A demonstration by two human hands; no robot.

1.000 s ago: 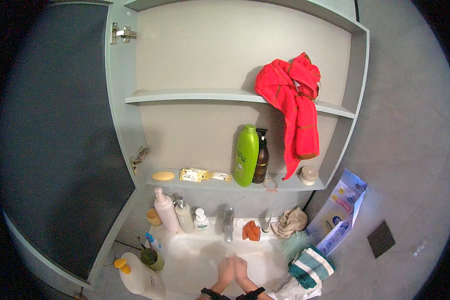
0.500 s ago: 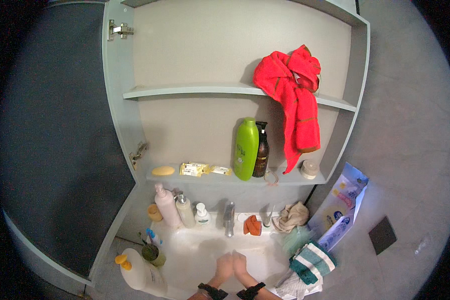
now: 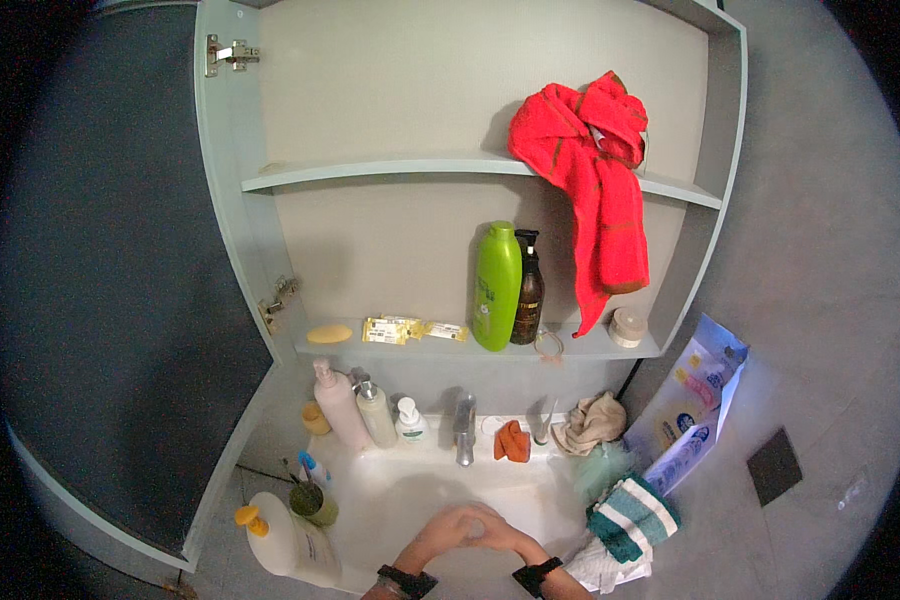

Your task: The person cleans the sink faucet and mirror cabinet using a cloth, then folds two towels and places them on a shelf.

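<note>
Basin point(image 3: 378, 492) lies beneath you, white, and over its middle, between the back edge and the near edge, your left hand point(image 3: 450, 526) and your right hand point(image 3: 503, 534) meet. Your fingers curve in and touch one another; whether either hand grips anything cannot be told, as the meeting place is blurred. You wear a black band point(image 3: 407, 580) on each wrist. Ahead of your hands, the faucet point(image 3: 465, 428) stands at the basin's back edge, with a small white pump bottle point(image 3: 410, 426) to its left and an orange cloth point(image 3: 512, 442) to its right. A beige cloth point(image 3: 590, 424) sits at the back right corner, a teal-and-white striped towel point(image 3: 633, 518) at the right edge, and a green cup point(image 3: 314, 506) by the left edge.
</note>
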